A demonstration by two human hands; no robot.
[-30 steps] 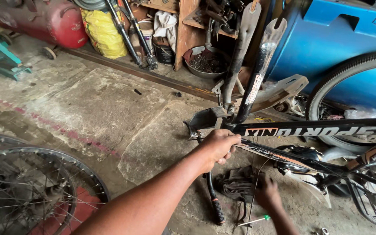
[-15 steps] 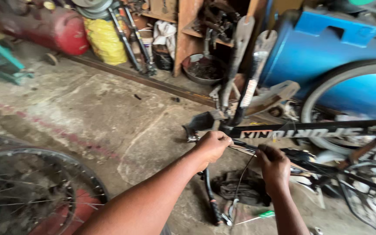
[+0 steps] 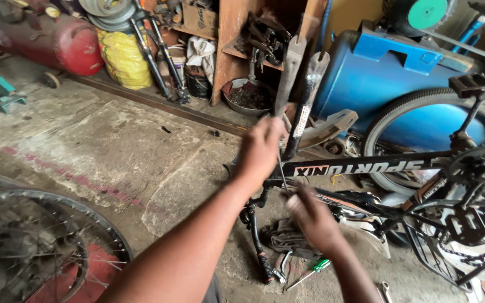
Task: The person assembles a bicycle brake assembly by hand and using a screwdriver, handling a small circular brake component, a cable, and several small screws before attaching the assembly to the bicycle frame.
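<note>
The upturned bicycle frame [image 3: 366, 166] lies on the concrete floor [image 3: 113, 140]. Left hand [image 3: 260, 148] closes its grip near the fork's base; right hand [image 3: 310, 219], blurred, pinches a thin cable [image 3: 281, 171]. Cable work seems underway; steadying the frame likely matters next.

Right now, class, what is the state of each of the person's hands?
Left hand: closed in a grip by the upturned bicycle fork, apparently on a thin cable.
Right hand: blurred below the frame; cannot be told.
</note>
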